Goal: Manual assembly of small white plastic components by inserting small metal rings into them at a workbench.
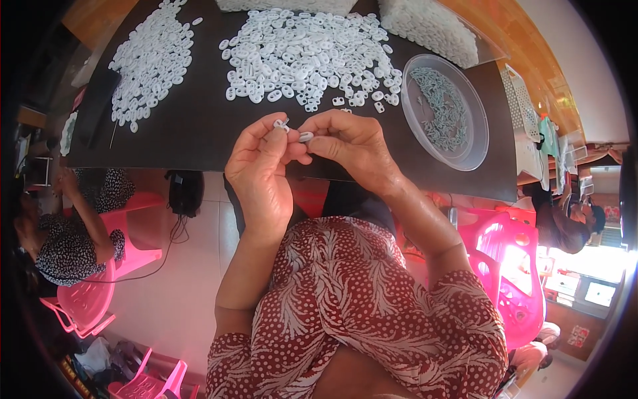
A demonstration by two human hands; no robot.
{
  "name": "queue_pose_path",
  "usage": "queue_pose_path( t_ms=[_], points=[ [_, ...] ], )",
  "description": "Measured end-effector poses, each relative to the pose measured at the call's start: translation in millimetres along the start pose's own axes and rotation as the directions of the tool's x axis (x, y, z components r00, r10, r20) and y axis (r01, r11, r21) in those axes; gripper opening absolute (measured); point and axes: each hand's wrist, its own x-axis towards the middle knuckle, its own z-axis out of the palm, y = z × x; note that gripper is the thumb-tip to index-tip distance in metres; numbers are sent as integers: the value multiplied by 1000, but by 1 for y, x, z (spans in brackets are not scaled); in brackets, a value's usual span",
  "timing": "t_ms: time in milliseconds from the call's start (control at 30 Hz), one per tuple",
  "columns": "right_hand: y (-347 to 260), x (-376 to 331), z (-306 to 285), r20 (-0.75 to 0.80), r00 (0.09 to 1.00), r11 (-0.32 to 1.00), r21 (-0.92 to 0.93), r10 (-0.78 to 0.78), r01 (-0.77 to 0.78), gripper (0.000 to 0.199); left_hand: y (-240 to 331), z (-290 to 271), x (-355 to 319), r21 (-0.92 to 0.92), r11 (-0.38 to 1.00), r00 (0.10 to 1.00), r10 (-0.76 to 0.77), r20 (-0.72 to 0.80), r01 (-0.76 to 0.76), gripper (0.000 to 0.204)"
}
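With the two hands as the dial's centre, one dark, flat object (pixel 100 106) lies at nine o'clock on the dark table (pixel 193 136). At ten o'clock spreads one pile of white oval pieces (pixel 153 60), too many to count, with one loose piece (pixel 197 21) just off its right edge. The left hand (pixel 262 169) pinches one small white piece (pixel 282 125) between thumb and fingers. At twelve o'clock is a second, larger heap of white pieces (pixel 299 56), again beyond counting; past it, cut by the upper edge, one container (pixel 286 4) shows white contents. The right hand (pixel 355 149) grips one white oval piece (pixel 306 136) between thumb and forefinger, tips close together, near the left hand's piece. Between one and two o'clock stands one clear rectangular bin (pixel 490 50), filled with many white pieces (pixel 428 30). Near three o'clock sits one round clear tub (pixel 475 149), holding a tangle of slim grey-green pieces (pixel 440 110), too many to count. Farther out at three o'clock, beyond the table, is one perforated white basket (pixel 522 103).
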Motion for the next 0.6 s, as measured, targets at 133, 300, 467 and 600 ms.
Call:
queue_pose_path(
  t_ms=[133, 300, 467, 600],
  points=[
    [6, 1, -1, -28, 999, 999, -19, -39, 38, 14, -2, -2, -2, -40, 999, 999, -34, 33, 35, 17],
    [8, 0, 3, -106, 994, 1000, 27, 6, -3, 16, -2, -1, -4, -9, 999, 999, -34, 40, 34, 17],
    [5, 3, 3, -145, 989, 999, 39, 3, 3, 17, -4, -3, -8, 105, 994, 1000, -13, 13, 12, 17],
    [4, 3, 3, -188, 982, 998, 59, 10, 1, 16, -3, -4, -10, 146, 989, 1000, -4, 1, 3, 17]
  ],
)
